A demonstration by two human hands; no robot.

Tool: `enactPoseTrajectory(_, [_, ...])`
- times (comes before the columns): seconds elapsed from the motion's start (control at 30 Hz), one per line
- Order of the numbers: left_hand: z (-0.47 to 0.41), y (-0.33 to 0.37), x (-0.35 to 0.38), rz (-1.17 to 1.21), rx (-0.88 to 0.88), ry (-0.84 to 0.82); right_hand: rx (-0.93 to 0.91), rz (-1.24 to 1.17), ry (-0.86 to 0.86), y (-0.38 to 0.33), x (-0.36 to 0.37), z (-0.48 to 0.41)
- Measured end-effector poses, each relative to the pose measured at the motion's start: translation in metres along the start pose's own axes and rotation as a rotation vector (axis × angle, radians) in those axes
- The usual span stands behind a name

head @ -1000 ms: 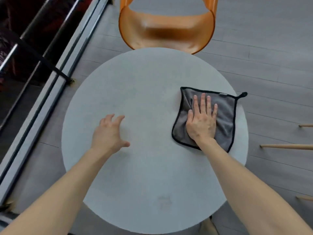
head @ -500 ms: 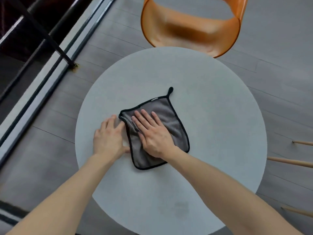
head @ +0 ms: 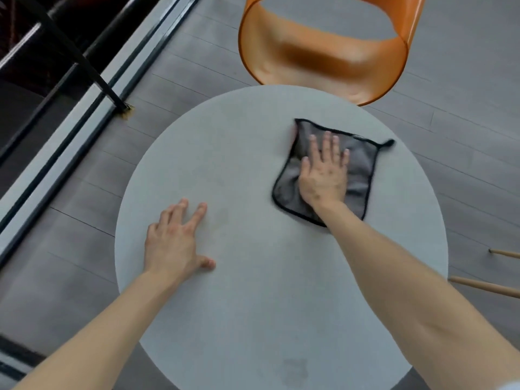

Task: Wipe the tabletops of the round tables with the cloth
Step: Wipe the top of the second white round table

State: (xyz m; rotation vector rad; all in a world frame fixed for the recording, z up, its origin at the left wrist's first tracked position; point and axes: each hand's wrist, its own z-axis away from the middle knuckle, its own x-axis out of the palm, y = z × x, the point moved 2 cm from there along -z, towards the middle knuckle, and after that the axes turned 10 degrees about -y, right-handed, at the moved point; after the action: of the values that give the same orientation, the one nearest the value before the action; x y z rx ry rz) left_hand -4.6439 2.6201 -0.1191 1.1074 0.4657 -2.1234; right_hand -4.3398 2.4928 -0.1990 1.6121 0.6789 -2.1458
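Head view: the right hand [head: 323, 175] lies flat with straight fingers, pressing the grey cloth [head: 361, 173] onto the far right of the round table [head: 253, 305]. The left hand [head: 171, 243] is spread on the bare top at near left, grasping nothing. Watch that cloth: its loop [head: 389, 142] is right at the rim, so a long stroke could sweep it off. The dark smudge [head: 295, 370] at the near edge could get missed. The cloth's left border is blurred, the table's base is hidden, and its near rim is cut off.
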Motion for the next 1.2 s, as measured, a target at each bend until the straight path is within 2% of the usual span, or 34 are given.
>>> enactPoseTrajectory(0.13, [0.004, 0.0, 0.004, 0.011, -0.016, 0.011, -0.448, 0.053, -0.067, -0.138, 0.017, 0.008])
enactPoseTrajectory(0.2, [0.001, 0.001, 0.003, 0.013, -0.035, 0.004, -0.617, 0.08, -0.132, -0.184, 0.026, 0.017])
enactPoseTrajectory(0.33, [-0.006, 0.003, -0.003, 0.027, -0.045, -0.015, -0.689, 0.063, -0.105, -0.188, 0.034, -0.004])
enactPoseTrajectory(0.47, [-0.003, 0.01, -0.003, 0.022, -0.049, -0.021, -0.567, -0.005, -0.114, -0.142, 0.016, -0.045])
enactPoseTrajectory(0.63, [-0.004, 0.007, -0.002, 0.002, -0.037, -0.022, -0.228, -0.047, -0.059, -0.02, -0.017, -0.088])
enactPoseTrajectory(0.77, [-0.011, 0.004, -0.004, -0.023, -0.001, 0.003, 0.041, -0.078, -0.023, 0.076, -0.024, -0.06])
enactPoseTrajectory(0.87, [-0.011, 0.0, -0.002, -0.059, 0.044, 0.029, 0.215, -0.101, 0.025, 0.112, -0.015, -0.014])
enactPoseTrajectory(0.97, [-0.012, -0.004, -0.001, -0.095, 0.089, 0.046, 0.347, -0.11, 0.061, 0.111, -0.004, 0.028])
enactPoseTrajectory(1.03, [-0.014, -0.008, -0.001, -0.106, 0.114, 0.066, 0.356, -0.121, 0.071, 0.081, 0.003, 0.048])
enactPoseTrajectory(1.2, [-0.016, -0.009, -0.002, -0.123, 0.164, 0.096, 0.085, -0.068, 0.052, -0.044, 0.035, 0.105])
